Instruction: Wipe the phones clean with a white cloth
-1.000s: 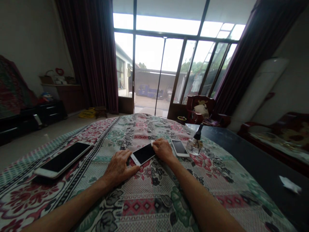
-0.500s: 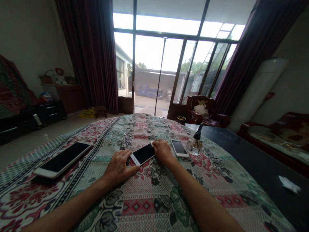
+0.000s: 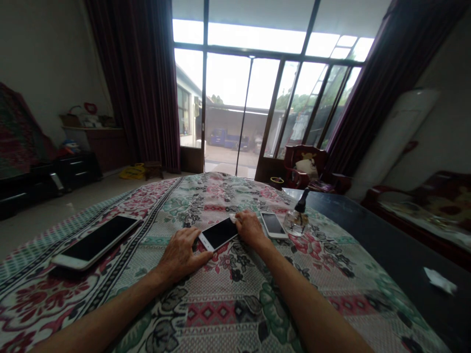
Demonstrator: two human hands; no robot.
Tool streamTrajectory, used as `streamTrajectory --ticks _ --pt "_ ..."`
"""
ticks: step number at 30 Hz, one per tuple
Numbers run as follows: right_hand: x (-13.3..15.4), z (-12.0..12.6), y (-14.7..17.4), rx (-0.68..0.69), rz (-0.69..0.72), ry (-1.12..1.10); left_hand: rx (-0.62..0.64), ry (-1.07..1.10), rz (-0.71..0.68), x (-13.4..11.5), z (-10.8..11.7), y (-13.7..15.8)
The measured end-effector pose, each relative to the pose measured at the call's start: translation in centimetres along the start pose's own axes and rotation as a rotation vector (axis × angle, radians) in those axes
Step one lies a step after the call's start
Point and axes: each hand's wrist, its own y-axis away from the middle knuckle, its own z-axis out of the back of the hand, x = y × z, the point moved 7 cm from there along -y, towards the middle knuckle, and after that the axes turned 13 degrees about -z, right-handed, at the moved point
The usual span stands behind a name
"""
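Observation:
A white smartphone [image 3: 218,234] with a black screen lies face up on a flowered cloth [image 3: 235,274]. My left hand [image 3: 183,252] grips its near-left end, thumb along the lower corner and fingers at the upper one. At the far-right end, my right hand [image 3: 251,228] is closed on a small white wad [image 3: 233,217], perhaps tissue, pressed against the phone; most of the wad is hidden under the fingers. To the right lies a smaller white phone [image 3: 274,225], beside a clear bottle [image 3: 296,221] with a black top. A larger white-edged phone [image 3: 97,242] rests at the left.
A dark tabletop [image 3: 362,235] extends on the right, with a crumpled white tissue [image 3: 440,280] on it. Beyond the table stand a wooden armchair [image 3: 305,166] and glass doors [image 3: 228,113]. A wooden sofa [image 3: 423,201] is at the far right.
My right hand has shifted very slightly to the right at the phone's far end, showing a little more of the screen. My left hand stays in place.

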Motion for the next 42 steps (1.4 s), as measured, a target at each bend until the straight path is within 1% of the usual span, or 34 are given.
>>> streamTrajectory --ticks 7,10,13,18,22,25,29,36,39,42 --pt "0.1 -0.7 0.0 -0.011 0.095 -0.010 0.016 -0.005 -0.001 0.2 -0.2 0.0" --pt "-0.1 -0.6 -0.2 -0.051 0.085 -0.045 0.012 -0.004 -0.005 0.3 -0.2 0.1" --pt "0.0 -0.6 -0.2 -0.060 0.090 -0.026 0.010 0.003 -0.002 0.2 -0.1 0.1" --pt "0.4 -0.6 0.3 -0.033 0.107 0.072 -0.002 0.015 0.065 0.5 -0.1 0.1" --pt "0.9 -0.5 0.8 -0.009 0.131 0.097 -0.023 0.020 0.101 1.2 -0.2 0.2" --pt "2.0 -0.8 1.4 -0.004 0.200 0.099 -0.012 0.028 0.105 1.4 -0.4 0.2" --pt "4.0 -1.4 2.5 -0.006 0.329 0.065 0.002 0.033 0.104 1.4 -0.4 0.2" --pt "6.9 -2.3 4.7 0.054 0.519 0.017 0.017 0.026 0.152 1.8 -0.8 0.3" --pt "7.5 -2.1 5.5 0.088 0.565 0.016 0.019 0.045 0.157 1.9 -0.9 0.3" --pt "7.9 -1.3 6.2 0.106 0.597 -0.008 0.011 0.052 0.138 1.8 -0.9 0.4"
